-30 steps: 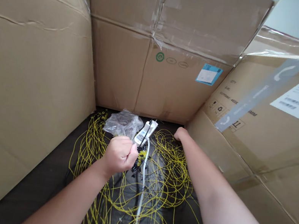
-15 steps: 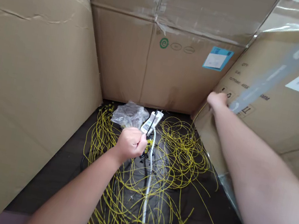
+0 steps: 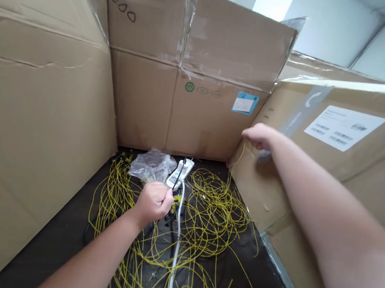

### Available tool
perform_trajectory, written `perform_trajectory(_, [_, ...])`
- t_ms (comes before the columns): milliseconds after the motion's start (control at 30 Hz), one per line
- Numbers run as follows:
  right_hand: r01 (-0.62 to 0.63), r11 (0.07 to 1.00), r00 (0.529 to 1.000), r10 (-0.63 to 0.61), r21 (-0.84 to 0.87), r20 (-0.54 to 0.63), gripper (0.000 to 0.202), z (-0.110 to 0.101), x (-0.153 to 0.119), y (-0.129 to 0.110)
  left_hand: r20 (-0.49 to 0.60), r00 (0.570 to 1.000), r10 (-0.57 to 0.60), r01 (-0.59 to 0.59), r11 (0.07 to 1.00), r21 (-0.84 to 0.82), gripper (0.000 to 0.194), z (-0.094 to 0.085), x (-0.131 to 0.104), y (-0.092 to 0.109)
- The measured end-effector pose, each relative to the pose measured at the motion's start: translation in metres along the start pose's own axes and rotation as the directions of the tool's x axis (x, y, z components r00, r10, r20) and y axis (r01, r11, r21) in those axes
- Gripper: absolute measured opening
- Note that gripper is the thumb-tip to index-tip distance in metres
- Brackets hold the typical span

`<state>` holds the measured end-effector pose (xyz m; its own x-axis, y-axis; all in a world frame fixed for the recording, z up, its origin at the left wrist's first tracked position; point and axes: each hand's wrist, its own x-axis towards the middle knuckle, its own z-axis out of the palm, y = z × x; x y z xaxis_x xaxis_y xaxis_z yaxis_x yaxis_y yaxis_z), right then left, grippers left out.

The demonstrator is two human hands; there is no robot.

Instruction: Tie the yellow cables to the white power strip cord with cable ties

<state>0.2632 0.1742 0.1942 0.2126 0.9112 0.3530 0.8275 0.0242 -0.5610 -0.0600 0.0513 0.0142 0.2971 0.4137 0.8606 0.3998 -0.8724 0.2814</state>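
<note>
Thin, pliant yellow wires (image 3: 215,212) lay in loose, overlapping loops across the dark, flat tabletop (image 3: 56,239); one slender yellow strand (image 3: 243,151) ran upward, slightly curved, from the far-right tangle to the right hand (image 3: 259,136).

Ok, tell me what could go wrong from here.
The yellow wire rising to the right hand could snag in the yellow loops below. Pulling on those loops might drag the white cable they cross. The left hand might bump the white power strip just beyond it.
</note>
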Motion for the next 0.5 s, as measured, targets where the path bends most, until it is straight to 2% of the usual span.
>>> perform_trajectory(33, [-0.066,0.995,0.991,0.073,-0.069,0.108,0.02,0.011,-0.013,0.004,0.0,1.0,0.002,-0.002,1.0,-0.001,0.038,0.0,0.0,0.0])
perform_trajectory(100, [-0.151,0.97,0.942,0.2,-0.191,0.269,0.02,0.031,-0.038,0.011,0.001,1.0,0.003,-0.003,1.0,-0.006,0.038,0.001,0.0,0.0])
perform_trajectory(200, [-0.196,0.936,0.866,0.305,-0.291,0.397,0.021,0.051,-0.069,0.019,0.006,1.0,0.0,0.0,1.0,-0.016,0.039,0.002,-0.001,-0.001])
perform_trajectory(267, [-0.207,0.933,0.838,0.325,-0.294,0.439,0.022,0.054,-0.084,0.023,0.009,1.0,-0.002,0.002,1.0,-0.022,0.039,0.003,-0.001,-0.002])
perform_trajectory(367, [-0.225,0.954,0.838,0.292,-0.195,0.46,0.024,0.046,-0.1,0.025,0.008,1.0,-0.005,0.005,1.0,-0.026,0.039,0.004,-0.002,-0.003])
perform_trajectory(500, [-0.232,0.969,0.898,0.18,0.083,0.402,0.023,0.024,-0.113,0.021,0.008,1.0,-0.011,0.011,1.0,-0.024,0.04,0.006,-0.003,-0.004])
